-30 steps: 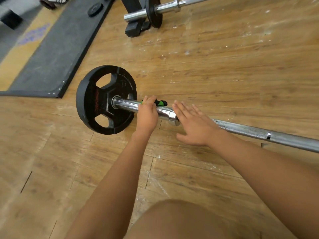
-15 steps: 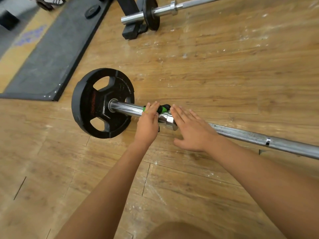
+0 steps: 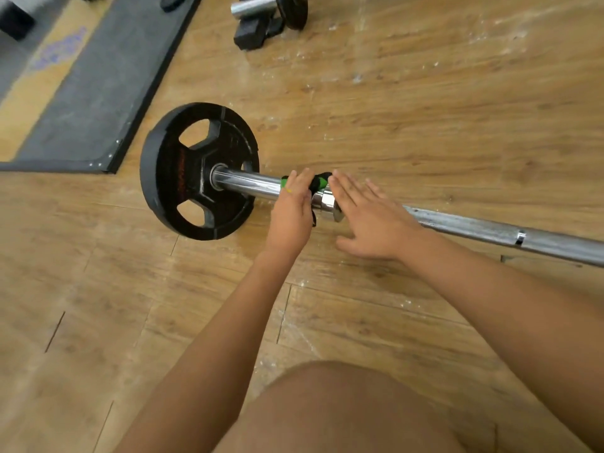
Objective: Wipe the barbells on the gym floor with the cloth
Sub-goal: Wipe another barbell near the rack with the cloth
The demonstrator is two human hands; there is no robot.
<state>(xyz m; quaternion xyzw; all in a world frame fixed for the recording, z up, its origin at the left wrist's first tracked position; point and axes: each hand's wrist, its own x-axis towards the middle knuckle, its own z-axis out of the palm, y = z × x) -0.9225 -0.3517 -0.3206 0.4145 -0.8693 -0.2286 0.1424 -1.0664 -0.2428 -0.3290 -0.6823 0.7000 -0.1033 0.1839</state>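
While left hand (image 3: 292,210) clamps cloth (image 3: 319,184) round barbell (image 3: 248,185) sleeve,
right hand (image 3: 369,220) lies flat, open; bar could roll w/ hard rubbing.

The barbell sleeve (image 3: 248,184) is polished chrome, mirror-bright — its shaft (image 3: 490,230) a duller grey metal, scuffed. The weight plate (image 3: 183,171) looks matt black, rubbery. The cloth (image 3: 318,183) is soft green and black fabric. The floor (image 3: 425,125) is worn wood with chalky smears; the mat (image 3: 94,103) is matt grey rubber.
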